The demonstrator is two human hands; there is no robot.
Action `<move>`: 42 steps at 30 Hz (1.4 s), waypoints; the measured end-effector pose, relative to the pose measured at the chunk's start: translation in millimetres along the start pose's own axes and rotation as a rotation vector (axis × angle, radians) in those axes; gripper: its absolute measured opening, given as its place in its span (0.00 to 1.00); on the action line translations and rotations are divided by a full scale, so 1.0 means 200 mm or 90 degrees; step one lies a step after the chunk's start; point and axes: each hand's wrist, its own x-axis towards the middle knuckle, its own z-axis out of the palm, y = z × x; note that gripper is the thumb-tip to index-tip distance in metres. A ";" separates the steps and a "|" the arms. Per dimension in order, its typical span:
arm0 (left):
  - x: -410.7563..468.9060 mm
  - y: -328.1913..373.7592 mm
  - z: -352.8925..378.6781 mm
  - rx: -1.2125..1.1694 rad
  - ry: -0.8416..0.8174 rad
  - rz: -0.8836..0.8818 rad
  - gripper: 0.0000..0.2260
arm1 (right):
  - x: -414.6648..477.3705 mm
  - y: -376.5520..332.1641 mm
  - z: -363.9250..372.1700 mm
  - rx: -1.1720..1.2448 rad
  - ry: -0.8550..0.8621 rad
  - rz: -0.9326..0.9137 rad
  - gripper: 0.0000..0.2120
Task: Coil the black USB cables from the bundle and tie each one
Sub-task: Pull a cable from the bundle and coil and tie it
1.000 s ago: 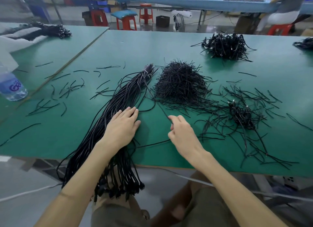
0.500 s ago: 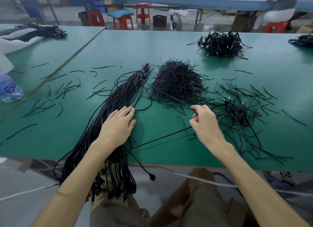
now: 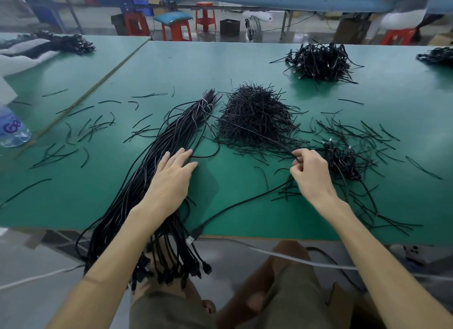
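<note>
On one green table [image 3: 232, 63], a single long bundle [image 3: 157, 152] of black USB cables runs from eleven o'clock toward seven, banded at its far end, its plugs hanging over the near edge. The left hand [image 3: 171, 179] lies flat on it with fingers straight, holding nothing. The right hand [image 3: 310, 173], at three o'clock from the left, has curled fingers that pinch one loose cable [image 3: 245, 201], whose plug lies at the table edge. One heap of short ties [image 3: 255, 117] sits at twelve o'clock. Three piles of cables show: one [image 3: 321, 61] at one o'clock, one [image 3: 438, 56] at two, and a small one [image 3: 343, 159] just beside the right hand. A second green table [image 3: 73, 66] adjoins at ten o'clock, with one water bottle [image 3: 12, 130] at nine. Beyond are red stools and one fan [image 3: 253, 28] on the floor.
</note>
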 end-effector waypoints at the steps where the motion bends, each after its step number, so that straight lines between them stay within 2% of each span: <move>1: -0.01 0.02 -0.02 -0.019 0.024 0.013 0.18 | 0.00 0.00 0.01 0.001 -0.004 0.002 0.18; 4: -0.04 0.09 -0.09 -0.094 0.057 0.049 0.12 | -0.01 0.01 0.01 0.016 -0.015 0.005 0.18; 8: -0.05 0.15 -0.11 -0.156 -0.054 0.079 0.13 | -0.04 -0.02 0.01 0.027 -0.001 -0.030 0.18; 12: -0.02 0.18 -0.08 -0.195 -0.061 0.055 0.12 | -0.13 -0.08 0.00 0.011 0.006 -0.179 0.15; 15: -0.01 0.19 -0.06 -0.221 -0.071 0.042 0.12 | -0.19 -0.06 -0.01 -0.064 -0.015 -0.270 0.11; 22: -0.04 0.33 -0.06 -0.298 -0.153 0.092 0.12 | -0.21 0.00 0.01 -0.008 0.002 -0.219 0.15; 28: -0.10 0.54 -0.04 -0.227 -0.193 0.168 0.14 | -0.19 -0.10 0.05 0.127 0.033 -0.199 0.16; 32: -0.10 0.58 -0.05 -0.262 -0.224 0.176 0.09 | -0.16 -0.15 0.06 0.221 0.077 -0.139 0.14; 38: -0.12 0.65 -0.03 -0.342 -0.245 0.156 0.11 | -0.13 -0.21 0.08 0.276 0.074 -0.086 0.14; 42: -0.12 0.69 0.00 -0.356 -0.235 0.153 0.09 | -0.13 -0.27 0.12 0.487 0.038 0.035 0.16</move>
